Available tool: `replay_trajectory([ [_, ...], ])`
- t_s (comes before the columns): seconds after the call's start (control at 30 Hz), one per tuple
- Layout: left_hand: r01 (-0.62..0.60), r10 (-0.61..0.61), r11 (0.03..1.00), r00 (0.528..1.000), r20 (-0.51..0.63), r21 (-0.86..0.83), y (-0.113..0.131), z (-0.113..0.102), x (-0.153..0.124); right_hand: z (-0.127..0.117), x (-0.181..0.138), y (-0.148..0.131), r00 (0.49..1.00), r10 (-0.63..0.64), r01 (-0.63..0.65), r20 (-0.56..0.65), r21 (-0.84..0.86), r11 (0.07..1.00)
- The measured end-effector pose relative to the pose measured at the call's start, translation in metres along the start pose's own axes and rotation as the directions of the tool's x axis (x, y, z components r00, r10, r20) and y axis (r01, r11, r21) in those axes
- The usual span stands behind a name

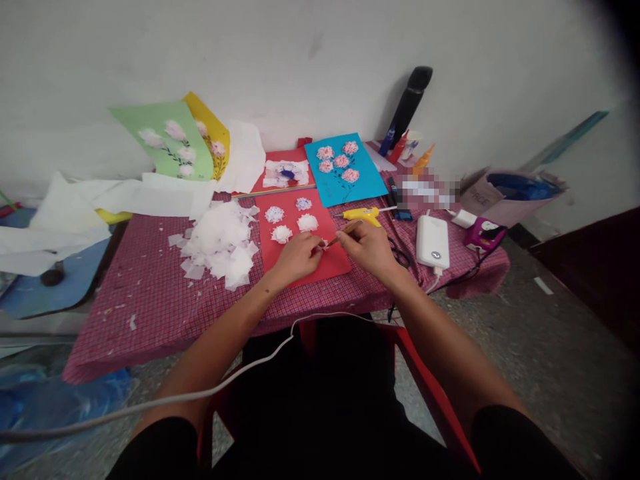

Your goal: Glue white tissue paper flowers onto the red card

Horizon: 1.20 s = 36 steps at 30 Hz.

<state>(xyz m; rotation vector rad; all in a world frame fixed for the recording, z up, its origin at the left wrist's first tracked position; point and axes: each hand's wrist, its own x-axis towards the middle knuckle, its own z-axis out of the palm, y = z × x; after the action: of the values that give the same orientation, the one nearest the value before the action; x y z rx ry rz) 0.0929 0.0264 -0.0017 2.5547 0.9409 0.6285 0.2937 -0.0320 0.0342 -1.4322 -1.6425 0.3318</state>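
Centrally, right hand (371,248) pinching stick (351,227), left hand (299,257) curled, contents unclear, over red card (334,264).

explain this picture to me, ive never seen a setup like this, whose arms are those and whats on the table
There is no machine here: a person is working with a bare left hand and right hand. The single picture comes from a camera worn on that person's head, looking forward and down.

The right hand holds a thin brown stick over a red sheet. The left hand is close to its tip; whether it pinches anything is too small to tell.

At least four flower-like tufts sit on the sheet. Left of it, on a checked cloth, lies a pile of white pieces. To the right is a yellow glue gun.
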Motion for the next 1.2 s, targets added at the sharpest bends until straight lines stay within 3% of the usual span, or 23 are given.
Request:
replay_trajectory([
  [0.17,0.024,-0.024,1.0,1.0,-0.002,0.006,0.006,-0.009,-0.007,-0.013,-0.009,-0.012,0.996,0.068,-0.059,-0.064,0.136,0.989],
  [0.37,0.044,-0.045,0.999,0.999,-0.029,-0.007,0.02,-0.034,-0.063,-0.015,-0.038,-0.022,0.973,0.22,-0.172,-0.069,0.419,0.892],
  [0.47,0.114,-0.111,0.991,0.993,-0.04,0.067,-0.002,-0.058,-0.084,-0.003,-0.055,-0.026,0.961,0.274,-0.226,-0.021,0.507,0.832],
  [0.6,0.373,-0.332,0.895,0.923,-0.193,0.245,-0.05,-0.09,-0.086,0.016,-0.071,-0.034,0.944,0.324,-0.299,0.057,0.56,0.773],
  [0.7,0.467,-0.44,0.811,0.884,-0.157,0.354,-0.068,-0.098,-0.08,0.025,-0.077,-0.04,0.944,0.31,-0.317,0.111,0.551,0.772],
  [0.8,0.468,-0.442,0.801,0.883,-0.16,0.372,-0.071,-0.093,-0.078,0.027,-0.079,-0.041,0.949,0.286,-0.31,0.134,0.556,0.771],
  [0.9,0.469,-0.425,0.859,0.876,-0.226,0.205,-0.067,-0.09,-0.08,0.026,-0.079,-0.042,0.953,0.277,-0.297,0.123,0.556,0.776],
  [0.97,0.495,-0.48,0.868,0.829,-0.286,-0.022,-0.061,-0.091,-0.082,0.027,-0.077,-0.044,0.957,0.27,-0.282,0.105,0.554,0.784],
  [1.07,0.475,-0.596,0.784,0.757,-0.269,-0.399,-0.046,-0.092,-0.082,0.032,-0.072,-0.052,0.973,0.215,-0.224,0.079,0.533,0.816],
  [1.2,0.402,-0.64,0.613,0.757,-0.13,-0.68,-0.02,-0.082,-0.079,0.042,-0.066,-0.065,0.994,0.078,-0.107,0.08,0.487,0.867],
])
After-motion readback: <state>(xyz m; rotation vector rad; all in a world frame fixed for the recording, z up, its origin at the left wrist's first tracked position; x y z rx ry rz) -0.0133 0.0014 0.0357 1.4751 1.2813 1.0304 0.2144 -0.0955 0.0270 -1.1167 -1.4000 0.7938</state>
